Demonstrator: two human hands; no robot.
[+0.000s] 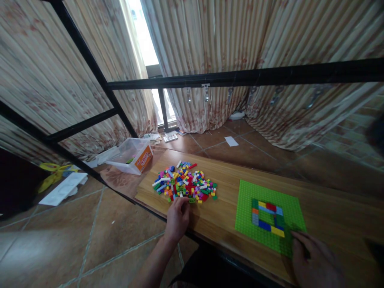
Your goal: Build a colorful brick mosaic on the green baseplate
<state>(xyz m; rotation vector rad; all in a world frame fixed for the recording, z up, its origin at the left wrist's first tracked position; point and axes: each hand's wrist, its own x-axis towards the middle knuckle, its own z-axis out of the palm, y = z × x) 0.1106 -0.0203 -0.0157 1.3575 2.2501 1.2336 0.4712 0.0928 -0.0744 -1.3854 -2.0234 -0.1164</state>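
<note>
A heap of small coloured toy bricks (195,182) lies spread on the wooden bench top. My left hand (178,218) is at the near edge of this heap, its fingers curled down and pressed together among the bricks; whatever is between the fingertips is hidden. To the right lies a green baseplate (246,204) with studs. A rectangular ring of bricks (265,226) in blue, yellow, red, green, orange and grey sits on it, with bare green in its middle. My right hand (316,258) is at the baseplate's near right corner, fingers bent; its grip is dark and unclear.
A clear plastic box (126,162) with an orange label stands beyond the bench's left end, a few pieces inside. A black metal bar (186,81) with hooks runs across the far side. White foam pieces (64,188) and papers lie on the tiled floor (69,232). Curtains hang behind.
</note>
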